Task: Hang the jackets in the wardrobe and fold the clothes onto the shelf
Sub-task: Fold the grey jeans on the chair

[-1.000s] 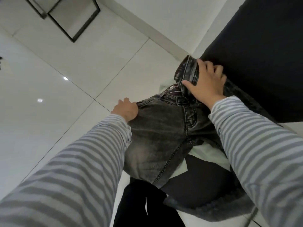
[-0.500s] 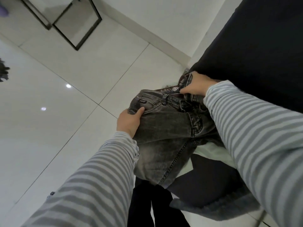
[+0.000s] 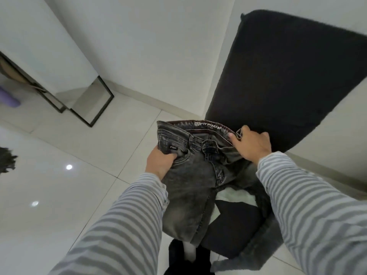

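Observation:
A pair of washed dark grey jeans [image 3: 190,187] hangs in front of me with its waistband spread open at the top. My left hand [image 3: 159,162] grips the left side of the waistband near the front pocket. My right hand [image 3: 250,143] holds the right side of the waistband, its fingers curled over the edge. The legs drop down onto a heap of other clothes: a pale green garment [image 3: 232,197] and a dark grey one [image 3: 234,235]. No wardrobe or shelf is in view.
A black upholstered chair [image 3: 288,80] stands right behind the jeans, against the white wall. A black metal frame [image 3: 93,108] stands on the glossy tiled floor [image 3: 59,185] at the left. Black fabric [image 3: 188,259] lies by my feet.
Both hands have lifted the jeans and pulled the waistband apart, so it now faces me open. The view has tilted up, showing more of the chair and wall.

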Demonstrator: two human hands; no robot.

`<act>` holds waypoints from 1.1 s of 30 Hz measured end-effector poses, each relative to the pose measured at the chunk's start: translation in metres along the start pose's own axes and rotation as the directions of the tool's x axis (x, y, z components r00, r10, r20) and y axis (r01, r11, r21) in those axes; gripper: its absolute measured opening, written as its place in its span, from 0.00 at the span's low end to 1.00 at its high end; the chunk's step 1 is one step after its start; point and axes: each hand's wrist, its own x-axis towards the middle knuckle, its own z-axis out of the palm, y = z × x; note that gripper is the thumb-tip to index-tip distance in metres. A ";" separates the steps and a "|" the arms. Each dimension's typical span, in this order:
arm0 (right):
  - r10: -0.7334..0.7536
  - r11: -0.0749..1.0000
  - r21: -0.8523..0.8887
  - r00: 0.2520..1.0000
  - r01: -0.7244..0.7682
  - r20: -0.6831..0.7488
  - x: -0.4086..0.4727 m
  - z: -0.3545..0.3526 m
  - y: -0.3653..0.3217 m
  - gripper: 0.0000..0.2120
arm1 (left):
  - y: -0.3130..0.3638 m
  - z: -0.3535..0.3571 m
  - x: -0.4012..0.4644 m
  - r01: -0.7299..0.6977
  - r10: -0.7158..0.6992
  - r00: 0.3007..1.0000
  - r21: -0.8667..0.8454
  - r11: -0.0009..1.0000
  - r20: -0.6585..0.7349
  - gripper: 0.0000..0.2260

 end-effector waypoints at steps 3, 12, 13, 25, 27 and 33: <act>0.132 0.976 0.185 0.987 -0.113 -0.094 -0.026 -0.055 0.020 0.25 | 0.035 -0.008 -0.027 -0.080 0.080 0.994 -0.006 0.997 0.072 0.14; 0.369 0.687 0.685 0.929 -0.241 -0.043 -0.133 -0.184 0.124 0.24 | 0.160 0.003 -0.121 -0.429 0.427 0.895 -0.013 0.903 0.126 0.16; 0.361 0.670 0.703 0.932 -0.239 -0.028 -0.143 -0.188 0.142 0.25 | 0.171 0.007 -0.133 -0.460 0.457 0.879 -0.015 0.888 0.135 0.17; 0.724 0.371 0.903 0.677 -0.219 -0.133 -0.342 -0.257 0.210 0.11 | 0.221 0.059 -0.329 -0.747 0.766 0.622 -0.174 0.642 0.159 0.09; 0.757 0.326 0.937 0.629 -0.129 -0.177 -0.363 -0.277 0.200 0.11 | 0.218 0.061 -0.366 -0.790 0.808 0.572 -0.172 0.589 0.140 0.10; 0.657 -0.046 0.943 0.721 0.331 -0.221 -0.406 -0.336 0.146 0.05 | 0.219 0.044 -0.464 -0.907 0.916 0.400 -0.151 0.392 -0.022 0.12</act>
